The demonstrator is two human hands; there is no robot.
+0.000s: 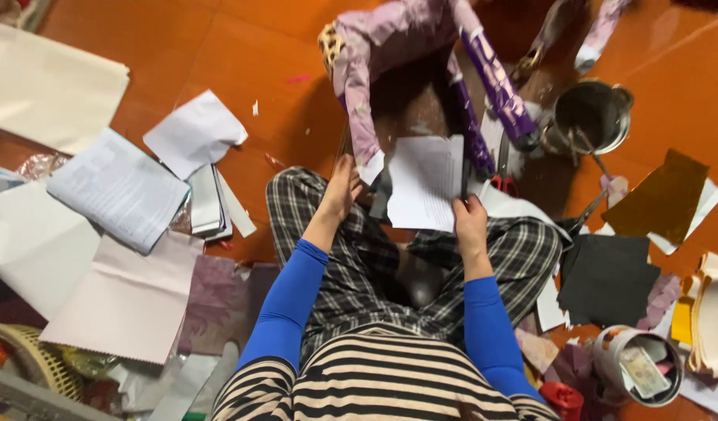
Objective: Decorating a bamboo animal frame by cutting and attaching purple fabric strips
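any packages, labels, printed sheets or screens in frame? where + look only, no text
No screens or signs.
Printed white sheet: centre, over the lap, right hand gripping its lower edge, left hand beside it.
Printed page stack: left floor, white-grey, rectangular.
Round tub: lower right, white rim, small printed packet inside.

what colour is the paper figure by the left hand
Mostly pale purple paper figure, seen in the head view, near the left hand.
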